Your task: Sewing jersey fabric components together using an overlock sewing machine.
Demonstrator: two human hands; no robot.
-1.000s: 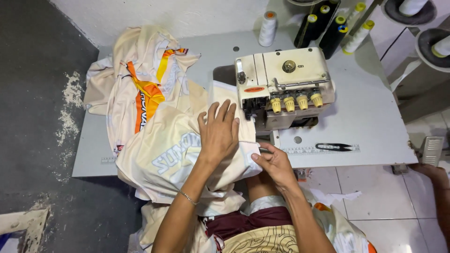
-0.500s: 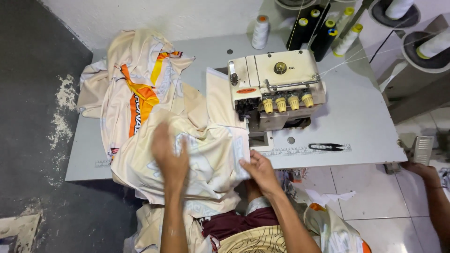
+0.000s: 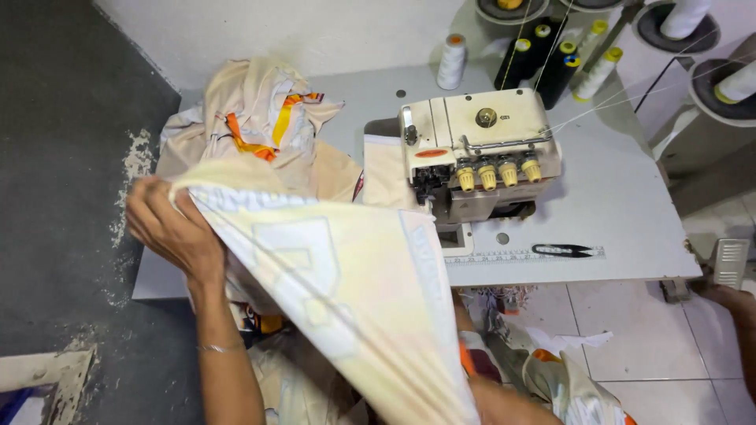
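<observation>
Overhead at the sewing table, my left hand (image 3: 175,230) has its fingers curled shut over the top edge of a cream garment panel (image 3: 346,291), lifting that corner up off the heap and out toward the table's left end. From that grip the cloth runs taut on a long diagonal, down and to the right across my lap, so its long axis points from my left hand toward my right hand (image 3: 504,405) at the bottom edge of the view. Only a sliver of the right hand shows beneath the fabric; it seems to be closed on the lower end of the panel, but I cannot tell for sure. The left hand is the nearer to the free upper corner and well apart from the machine; the right sits below the table's front edge, closer to the needle side.

Behind the raised panel, the cream overlock machine (image 3: 480,153) with its row of yellow knobs stands on the grey table (image 3: 622,212), a strip of cloth lying just beside its left flank. A pile of cream and orange garments (image 3: 260,118) rests at the table's far left. Thread cones (image 3: 551,67) stand at the back, and a small black thread snip (image 3: 568,250) lies near the front edge, right of the machine
</observation>
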